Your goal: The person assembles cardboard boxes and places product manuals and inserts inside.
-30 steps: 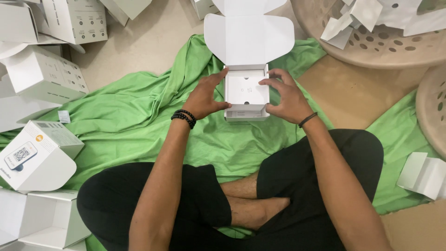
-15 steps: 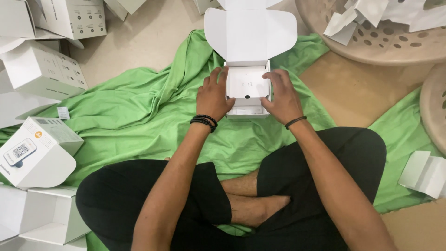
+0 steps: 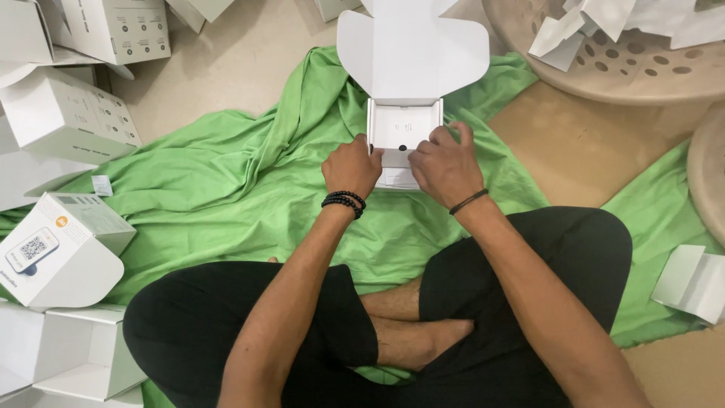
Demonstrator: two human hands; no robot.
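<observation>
I am sitting cross-legged on the floor, and a wide green cloth is spread under my legs and out in front of me. To my right a big beige perforated basket holds white card scraps, and the curved edge of a second basket shows at the right border. To my left lies a heap of white cartons, stacked and tipped at different angles; one closed carton near my left knee shows a picture of a small device on its side. A loose folded piece of white card lies on the cloth near my right knee.

Straight ahead of me, on the green cloth, stands the small white box I am working on. Its lid is flung open away from me, with the side flaps spread out. Inside, a white tray shows with a small dark dot near its front edge.

My left hand is curled against the box's near left corner, thumb at the rim, fingers folded. My right hand grips the near right side, fingers bent over the front edge of the box and onto the insert. A black beaded bracelet circles my left wrist, and a thin black band my right.
</observation>
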